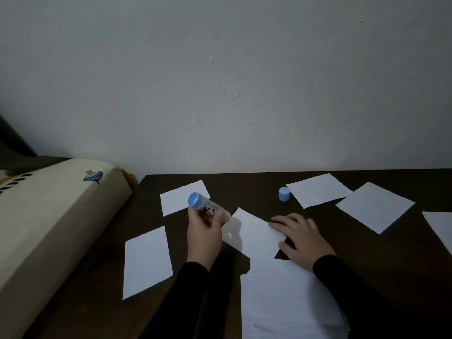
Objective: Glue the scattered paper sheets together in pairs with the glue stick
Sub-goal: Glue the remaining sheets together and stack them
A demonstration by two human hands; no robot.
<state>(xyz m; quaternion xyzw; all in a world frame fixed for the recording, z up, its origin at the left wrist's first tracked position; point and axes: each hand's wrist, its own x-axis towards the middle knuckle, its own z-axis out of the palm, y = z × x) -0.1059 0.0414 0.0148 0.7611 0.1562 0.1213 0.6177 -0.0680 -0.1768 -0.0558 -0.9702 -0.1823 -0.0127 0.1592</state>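
Left of the centre sheet (254, 233), left hand (204, 231) curled round the glue stick (208, 207), a smooth plastic cylinder, glue end angled down at that sheet's edge. On its right corner, right hand (300, 237) flat, fingers straight, pinning it to the dark desk (269, 187). Thin, light paper: likely to crumple or slide if dragged hard. Beyond, small blue cap (284, 194) upright, easily knocked rolling.

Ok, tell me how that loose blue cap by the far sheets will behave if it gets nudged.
The blue cap stands on end on the dark table, so it would probably slide or tip first. It looks round-sided, so once tipped it may roll. It looks small and probably light, so a slight brush could shift it.
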